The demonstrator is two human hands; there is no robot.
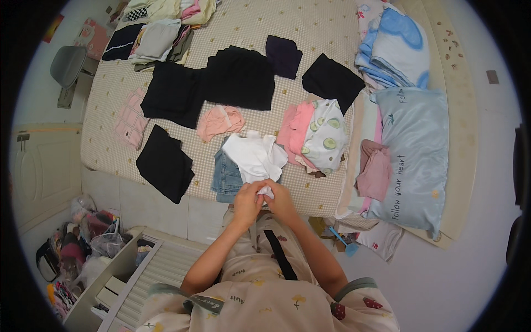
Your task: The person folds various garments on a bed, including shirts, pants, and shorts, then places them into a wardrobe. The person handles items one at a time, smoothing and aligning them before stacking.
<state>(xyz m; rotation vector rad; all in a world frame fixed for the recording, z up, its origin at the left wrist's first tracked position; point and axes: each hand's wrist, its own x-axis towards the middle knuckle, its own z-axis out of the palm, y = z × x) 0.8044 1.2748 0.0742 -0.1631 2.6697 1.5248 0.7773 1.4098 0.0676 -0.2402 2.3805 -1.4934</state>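
Close together at the bed's front edge, my left hand and my right hand both grip a bunched end of a white garment. The rest of that garment spreads loosely over folded blue jeans. A folded pink garment and a white one with an avocado print lie to the right. Beyond the jeans rests a crumpled peach-coloured garment. A folded black garment lies to the left near the edge.
More folded black clothes lie farther back on the checked bedsheet. Clothing stacks stand far left. A satin pillow holds a dusty-pink garment. Behind it is a blue-and-white blanket. An open drawer is below left.
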